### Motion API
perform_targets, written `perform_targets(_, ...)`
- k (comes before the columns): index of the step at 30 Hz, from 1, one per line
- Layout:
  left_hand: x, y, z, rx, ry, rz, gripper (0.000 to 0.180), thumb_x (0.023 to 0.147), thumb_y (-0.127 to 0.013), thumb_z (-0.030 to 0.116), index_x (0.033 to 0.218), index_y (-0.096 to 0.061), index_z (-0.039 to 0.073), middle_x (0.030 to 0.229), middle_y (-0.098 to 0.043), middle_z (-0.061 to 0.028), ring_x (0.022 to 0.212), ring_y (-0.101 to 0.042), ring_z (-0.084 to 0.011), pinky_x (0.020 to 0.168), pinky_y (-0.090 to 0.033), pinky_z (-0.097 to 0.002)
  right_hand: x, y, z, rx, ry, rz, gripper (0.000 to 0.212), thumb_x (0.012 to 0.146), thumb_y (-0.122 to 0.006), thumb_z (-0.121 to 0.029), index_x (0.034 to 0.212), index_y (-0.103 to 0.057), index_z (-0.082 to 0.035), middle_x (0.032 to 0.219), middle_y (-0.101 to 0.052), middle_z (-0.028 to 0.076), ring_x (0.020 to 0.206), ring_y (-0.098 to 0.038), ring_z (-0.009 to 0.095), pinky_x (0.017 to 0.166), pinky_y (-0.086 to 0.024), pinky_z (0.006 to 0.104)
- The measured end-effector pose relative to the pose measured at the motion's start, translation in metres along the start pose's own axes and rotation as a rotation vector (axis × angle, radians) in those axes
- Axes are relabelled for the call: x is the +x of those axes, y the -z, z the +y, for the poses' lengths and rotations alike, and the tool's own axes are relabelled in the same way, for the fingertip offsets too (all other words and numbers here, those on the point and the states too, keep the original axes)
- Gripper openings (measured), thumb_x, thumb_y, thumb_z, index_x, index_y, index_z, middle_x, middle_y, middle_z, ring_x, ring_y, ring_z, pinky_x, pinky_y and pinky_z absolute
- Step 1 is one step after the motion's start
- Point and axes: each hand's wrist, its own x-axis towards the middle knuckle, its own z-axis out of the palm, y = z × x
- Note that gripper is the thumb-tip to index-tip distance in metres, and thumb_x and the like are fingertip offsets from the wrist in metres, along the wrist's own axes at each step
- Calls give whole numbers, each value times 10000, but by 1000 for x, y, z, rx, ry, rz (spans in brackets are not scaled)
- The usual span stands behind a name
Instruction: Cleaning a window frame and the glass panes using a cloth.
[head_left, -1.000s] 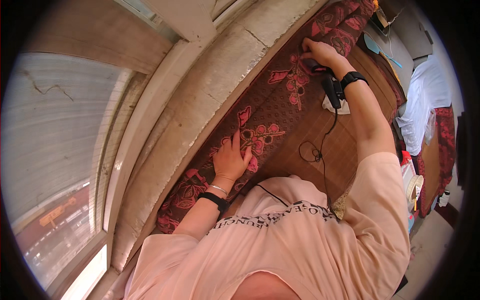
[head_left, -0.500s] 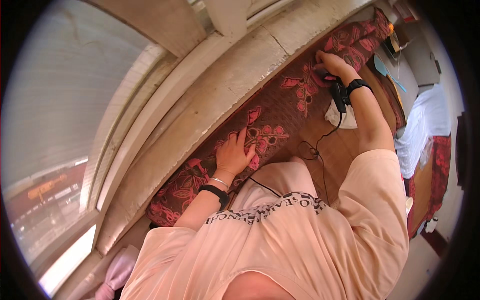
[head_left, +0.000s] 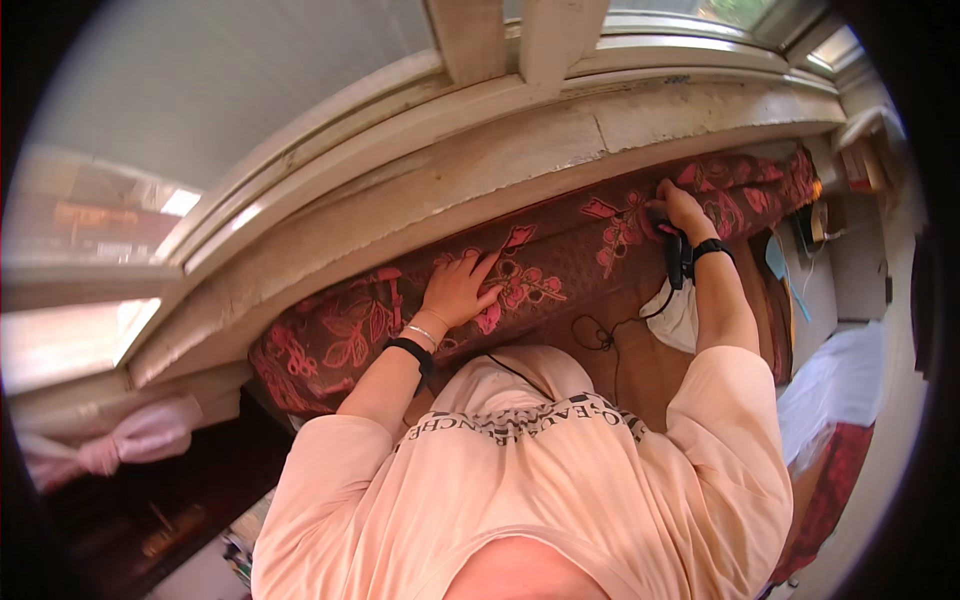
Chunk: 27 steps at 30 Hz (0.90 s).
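Observation:
A dark maroon floral cover (head_left: 350, 350) with pink and red flowers lies over a long raised ledge in front of me. My left hand (head_left: 460, 293) rests flat on it, fingers spread, beside a cluster of pink flowers. Farther right, near the cover's far edge, my right hand (head_left: 682, 208) is closed, its fingers curled down at the fabric. Something small and dark pinkish shows under that palm, too hidden to name. A black device (head_left: 678, 262) with a cable hangs by my right wrist. Each wrist wears a black band.
Beyond the cover run a worn pale sill (head_left: 500, 170) and window frames. Below it, a white cloth (head_left: 672, 315) and a loose black cable (head_left: 603, 335) lie on a brown wooden surface. A pink bow-tied fabric (head_left: 110, 450) hangs at left; clear plastic (head_left: 830, 390) lies at right.
The view has turned, so the cover and sill run more level and more of the left side shows. Both hands keep nearly the same places on the cover.

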Motion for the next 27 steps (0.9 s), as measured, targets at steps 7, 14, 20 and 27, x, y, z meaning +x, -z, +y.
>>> perform_targets(7, -75, -3, -13, 44, 207, 332, 513, 856, -660, 244, 1328, -539, 83, 1420, -492, -146, 1350, -424, -323, 1152, -259, -518, 3, -3, 25, 77, 58, 80, 417, 844, -720, -400, 1042, -588, -58, 948, -675, 191, 912, -640, 398, 803, -487, 451)
perform_targets(14, -171, -9, -46, 202, 807, 489, 569, 918, -593, 347, 1399, -472, 68, 1498, -392, -180, 1415, -318, -363, 1155, -185, -594, -19, -5, 23, 150, 113, 248, 416, 909, -632, -432, 1115, -632, -71, 1071, -673, 215, 1033, -622, 419, 846, -474, 451)
perform_targets(20, -161, -2, -60, 278, 852, 408, 670, 950, -499, 480, 1482, -381, 90, 1562, -295, -176, 1470, -210, -360, 1157, -122, -624, -28, -7, 8, 55, 39, 269, 399, 934, -586, -444, 1135, -633, -102, 1061, -676, 227, 1037, -620, 435, 854, -470, 494)
perform_targets(27, -157, -3, -65, 242, 903, 388, 664, 941, -517, 480, 1470, -400, 95, 1545, -324, -180, 1460, -229, -372, 1160, -138, -613, -36, -1, -4, 43, 85, 355, 368, 947, -582, -418, 1100, -670, -95, 1027, -689, 218, 991, -637, 429, 831, -485, 483)
